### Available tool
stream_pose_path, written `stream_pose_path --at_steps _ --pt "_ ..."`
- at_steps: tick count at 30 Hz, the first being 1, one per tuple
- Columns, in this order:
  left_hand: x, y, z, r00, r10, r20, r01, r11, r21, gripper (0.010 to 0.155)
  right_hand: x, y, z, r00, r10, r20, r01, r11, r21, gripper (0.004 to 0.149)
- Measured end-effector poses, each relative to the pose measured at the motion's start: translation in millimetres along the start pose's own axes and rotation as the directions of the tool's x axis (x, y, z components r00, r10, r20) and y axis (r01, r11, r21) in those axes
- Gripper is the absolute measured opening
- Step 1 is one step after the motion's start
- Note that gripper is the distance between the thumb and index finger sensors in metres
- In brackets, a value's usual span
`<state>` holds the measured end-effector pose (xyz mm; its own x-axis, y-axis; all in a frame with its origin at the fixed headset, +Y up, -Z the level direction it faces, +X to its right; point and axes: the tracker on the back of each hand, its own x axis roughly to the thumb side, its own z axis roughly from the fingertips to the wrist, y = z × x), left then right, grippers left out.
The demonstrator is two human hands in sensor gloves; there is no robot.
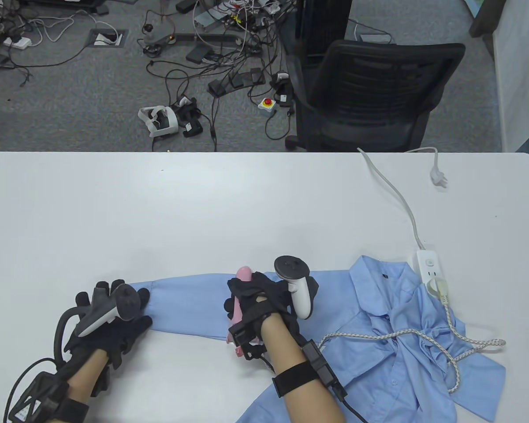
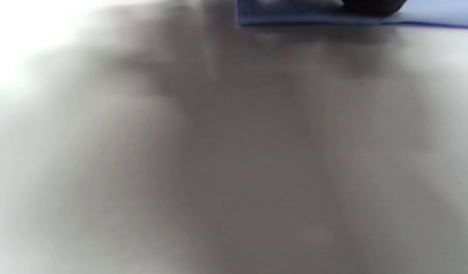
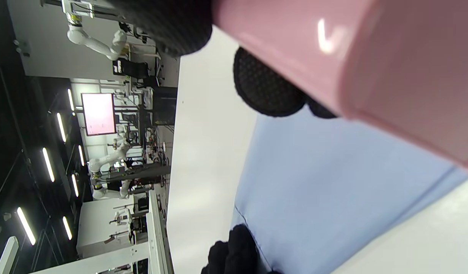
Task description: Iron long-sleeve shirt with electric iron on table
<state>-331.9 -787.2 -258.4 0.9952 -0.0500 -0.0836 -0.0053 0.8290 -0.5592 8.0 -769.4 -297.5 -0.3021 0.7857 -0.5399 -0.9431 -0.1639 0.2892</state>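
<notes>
A light blue long-sleeve shirt (image 1: 379, 335) lies on the white table (image 1: 203, 207), one sleeve (image 1: 189, 304) stretched out to the left. My right hand (image 1: 260, 304) grips the pink electric iron (image 1: 242, 282) on the sleeve near the shoulder; the iron (image 3: 352, 57) and sleeve (image 3: 333, 190) fill the right wrist view. My left hand (image 1: 110, 313) presses flat on the cuff end of the sleeve. The left wrist view is blurred and shows table and a strip of the sleeve (image 2: 313, 17).
The iron's braided cord (image 1: 423, 339) runs over the crumpled shirt body to a white power strip (image 1: 430, 269) at the right. The strip's cable (image 1: 392, 189) leads to the table's far edge. A black office chair (image 1: 370, 97) stands beyond the table.
</notes>
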Motion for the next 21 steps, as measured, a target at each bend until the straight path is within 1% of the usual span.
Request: stream_pose_path --at_steps 2,4,6,13,14,18,21 --pt "-1.9 -1.5 -1.0 1.000 0.030 0.001 -0.030 0.999 -0.021 0.064 -1.0 -3.4 -0.1 1.000 -0.003 -0.002 0.003 1.000 -0.002 0.068" --pt "0.5 -1.0 1.5 1.000 0.002 -0.007 -0.002 1.000 -0.005 0.064 -3.3 -12.2 0.6 1.000 -0.018 -0.006 0.018 1.000 0.007 0.067" --pt "2.5 -0.8 3.2 0.999 -0.030 -0.015 0.030 0.999 0.016 0.064 -9.7 -32.1 3.5 0.999 -0.032 -0.001 0.032 0.999 -0.037 0.067" --pt "0.8 -1.3 2.2 1.000 -0.013 -0.011 0.013 1.000 0.002 0.064 -37.3 -112.8 23.2 0.995 -0.091 -0.028 0.084 0.981 -0.173 0.067" --pt "0.9 -1.3 2.1 1.000 -0.016 -0.012 0.016 1.000 0.004 0.064 -39.2 -117.9 24.6 0.995 -0.096 -0.029 0.089 0.979 -0.182 0.067" --pt "0.9 -1.4 2.2 1.000 -0.015 -0.012 0.015 1.000 0.003 0.064 -50.1 -152.7 33.7 0.993 -0.109 -0.053 0.094 0.968 -0.232 0.067" --pt "1.3 -1.4 2.7 1.000 -0.015 -0.014 0.015 1.000 0.003 0.064 -54.3 -164.5 36.0 0.991 -0.127 -0.051 0.108 0.955 -0.276 0.067"
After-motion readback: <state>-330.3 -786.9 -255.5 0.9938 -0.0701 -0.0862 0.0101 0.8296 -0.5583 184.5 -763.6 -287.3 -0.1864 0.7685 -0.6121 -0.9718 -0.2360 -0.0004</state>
